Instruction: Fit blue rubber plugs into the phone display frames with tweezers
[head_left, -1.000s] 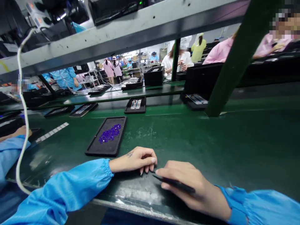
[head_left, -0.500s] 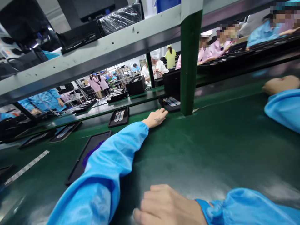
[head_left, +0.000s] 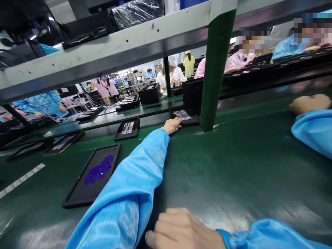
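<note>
My left hand point(head_left: 172, 126) reaches far across the green surface, its sleeve in light blue. Its fingers are bent over the near left corner of a small black tray point(head_left: 193, 121), with one finger stretched along the rim. In that tray lies a flat silver-and-blue metal part point(head_left: 183, 114), close to my fingertips. My right hand point(head_left: 181, 230) rests low in the foreground with curled fingers; its palm side is hidden. Left of my forearm lies a larger black tray point(head_left: 75, 193) holding a heap of small dark-blue pieces point(head_left: 100, 170).
A green post point(head_left: 218, 69) rises just right of the small tray, under a grey shelf beam point(head_left: 103, 48). Another black tray point(head_left: 127, 128) holds a similar part. A co-worker's hand point(head_left: 310, 103) rests at the right. A pale strip point(head_left: 22, 180) lies at left.
My left hand has come onto the small tray's corner, and the tray with its metal part has shifted slightly left. My right hand stays nearly still. More of the dark-blue pieces shows.
</note>
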Demonstrator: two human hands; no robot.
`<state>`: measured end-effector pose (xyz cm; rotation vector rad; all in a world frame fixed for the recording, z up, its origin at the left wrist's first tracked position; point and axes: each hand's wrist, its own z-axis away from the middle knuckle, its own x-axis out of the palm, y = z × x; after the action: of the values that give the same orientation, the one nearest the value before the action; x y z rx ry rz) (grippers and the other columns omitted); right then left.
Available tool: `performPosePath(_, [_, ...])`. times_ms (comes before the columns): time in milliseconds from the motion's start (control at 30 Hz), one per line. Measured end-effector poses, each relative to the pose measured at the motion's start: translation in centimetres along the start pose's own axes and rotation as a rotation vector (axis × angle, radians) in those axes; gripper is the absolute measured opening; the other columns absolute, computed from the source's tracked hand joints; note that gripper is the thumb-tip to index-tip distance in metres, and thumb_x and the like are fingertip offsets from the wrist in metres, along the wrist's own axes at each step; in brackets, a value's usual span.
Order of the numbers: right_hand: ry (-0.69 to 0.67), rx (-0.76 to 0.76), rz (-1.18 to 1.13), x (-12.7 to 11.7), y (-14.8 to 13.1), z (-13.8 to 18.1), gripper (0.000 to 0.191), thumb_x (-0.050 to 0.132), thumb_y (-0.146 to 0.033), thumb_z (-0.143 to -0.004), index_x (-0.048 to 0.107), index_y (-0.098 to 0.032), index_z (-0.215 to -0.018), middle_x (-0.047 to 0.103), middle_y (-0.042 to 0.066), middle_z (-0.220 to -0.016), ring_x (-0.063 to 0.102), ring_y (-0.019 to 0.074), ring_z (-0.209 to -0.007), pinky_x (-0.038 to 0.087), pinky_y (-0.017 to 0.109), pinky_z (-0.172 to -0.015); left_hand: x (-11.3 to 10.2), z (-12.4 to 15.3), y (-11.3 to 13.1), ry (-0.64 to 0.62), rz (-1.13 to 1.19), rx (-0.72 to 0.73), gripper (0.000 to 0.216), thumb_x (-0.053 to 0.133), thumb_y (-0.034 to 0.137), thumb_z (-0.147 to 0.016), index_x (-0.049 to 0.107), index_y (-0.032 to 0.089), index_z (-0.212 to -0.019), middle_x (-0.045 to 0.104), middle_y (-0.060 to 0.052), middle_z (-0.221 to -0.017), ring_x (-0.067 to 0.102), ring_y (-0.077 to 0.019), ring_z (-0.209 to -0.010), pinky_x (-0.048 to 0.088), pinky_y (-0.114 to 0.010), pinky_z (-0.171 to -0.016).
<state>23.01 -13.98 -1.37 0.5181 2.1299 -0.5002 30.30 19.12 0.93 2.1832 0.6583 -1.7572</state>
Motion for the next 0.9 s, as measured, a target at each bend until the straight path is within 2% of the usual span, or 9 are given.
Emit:
performPosePath(200, [0.048,-0.021,-0.072,-0.4,0.6,-0.4,0.025,0.038,-0.028,-0.106,0.057,-0.013,-0.102,0.059,0.004,-0.077,0.05,0.0147,-0.069,0.033,0.03,-0.061,-2.9,6.0,-4.0,0.018,-0.035,-0.015,0.038,0.059,0.037,-0.096,0.056,0.016,-0.128,0.059,-0.01,-0.128,0.062,-0.0222,-0.11,0.055,-0.044,-0.094])
performPosePath(367, [0.201,0.024,-0.262,-1.7,1.9,-1.1,0.018,0.05,-0.023,-0.102,0.063,-0.013,-0.11,0.065,0.006,-0.084,0.057,0.0134,-0.075,0.044,0.026,-0.067,-5.2,13.7,-4.3,-0.023,-0.056,0.048,0.029,0.052,0.033,-0.1,0.056,0.015,-0.122,0.061,-0.009,-0.121,0.063,-0.0197,-0.104,0.055,-0.038,-0.089])
performPosePath(500, [0.396,0.229,-0.307,-3.9,3.2,-1.6,0.016,0.059,-0.025,-0.098,0.069,-0.021,-0.109,0.07,0.003,-0.09,0.065,0.0135,-0.079,0.051,0.024,-0.073,-6.8,22.4,-1.9,-0.053,-0.063,0.115,0.022,0.044,0.032,-0.102,0.052,0.017,-0.116,0.06,-0.007,-0.115,0.065,-0.0188,-0.094,0.052,-0.03,-0.077])
performPosePath(633, [0.599,0.569,-0.307,-4.8,5.3,-2.3,0.023,0.065,-0.043,-0.092,0.073,-0.022,-0.098,0.07,0.004,-0.089,0.065,0.0178,-0.077,0.054,0.031,-0.074,-7.9,31.4,1.8,-0.069,-0.047,0.164,0.017,0.044,0.033,-0.102,0.051,0.019,-0.108,0.061,-0.005,-0.108,0.064,-0.0187,-0.085,0.047,-0.029,-0.063])
performPosePath(700, [0.618,0.674,-0.364,-4.4,6.3,-2.9,0.027,0.067,-0.046,-0.089,0.073,-0.02,-0.096,0.067,0.003,-0.078,0.063,0.017,-0.07,0.053,0.03,-0.069,-8.1,35.3,3.6,-0.064,-0.04,0.187,0.015,0.044,0.033,-0.102,0.05,0.02,-0.103,0.061,-0.004,-0.103,0.063,-0.018,-0.08,0.044,-0.029,-0.059])
performPosePath(767, [0.592,0.71,-0.409,-3.7,7.1,-3.8,0.028,0.068,-0.045,-0.089,0.072,-0.019,-0.095,0.064,0.002,-0.07,0.06,0.0156,-0.066,0.051,0.029,-0.065,-8.3,38.5,5.2,-0.026,-0.051,0.237,0.015,0.042,0.033,-0.102,0.05,0.02,-0.099,0.06,-0.003,-0.096,0.061,-0.017,-0.074,0.043,-0.03,-0.056])
performPosePath(900, [0.568,0.752,-0.493,-2.0,8.0,-6.0,0.027,0.067,-0.042,-0.09,0.071,-0.016,-0.095,0.063,0.002,-0.071,0.058,0.0133,-0.066,0.048,0.027,-0.067,-8.9,42.3,7.3,0.027,0.03,0.307,0.016,0.041,0.031,-0.102,0.05,0.02,-0.094,0.057,-0.001,-0.086,0.054,-0.0149,-0.066,0.041,-0.031,-0.054])
